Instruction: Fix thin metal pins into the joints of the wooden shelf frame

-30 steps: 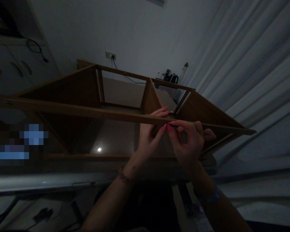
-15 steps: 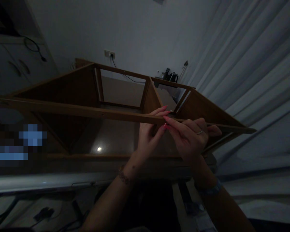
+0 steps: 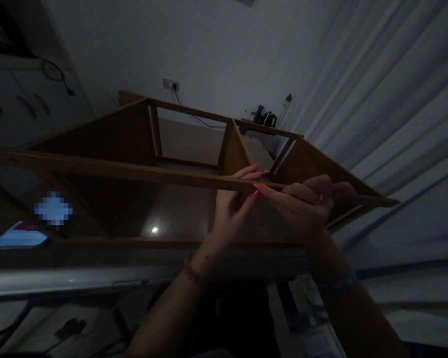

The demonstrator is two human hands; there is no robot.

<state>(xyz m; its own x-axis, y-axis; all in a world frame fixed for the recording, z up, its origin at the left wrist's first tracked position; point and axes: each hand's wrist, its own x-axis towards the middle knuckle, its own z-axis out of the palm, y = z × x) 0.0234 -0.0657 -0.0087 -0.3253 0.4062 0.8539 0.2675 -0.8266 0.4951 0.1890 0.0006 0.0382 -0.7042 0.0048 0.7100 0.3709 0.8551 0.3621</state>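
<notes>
A brown wooden frame (image 3: 194, 180) with panels and an inner divider (image 3: 237, 149) lies across the table before me. My left hand (image 3: 229, 206) is closed around its near upper rail close to the divider, thumb on the near side and fingers over the top. Right beside that thumb, the thumb and forefinger of my right hand (image 3: 302, 201) pinch together against the same rail. Whatever is between those fingertips is too small and dark to tell. A ring and long red nails show on my fingers. Several small holes mark the rail to the left.
A lit screen (image 3: 20, 236) lies at the left behind the frame's bars. A metal table edge (image 3: 67, 278) runs along the front. White curtains (image 3: 388, 124) hang at the right. Black appliances (image 3: 265, 118) stand at the back, and a wall socket (image 3: 170, 84) has a cord plugged in.
My right hand has turned, its knuckles and wrist swinging to the right while its fingertips stay at the rail. My left hand keeps its place. The view has shifted slightly.
</notes>
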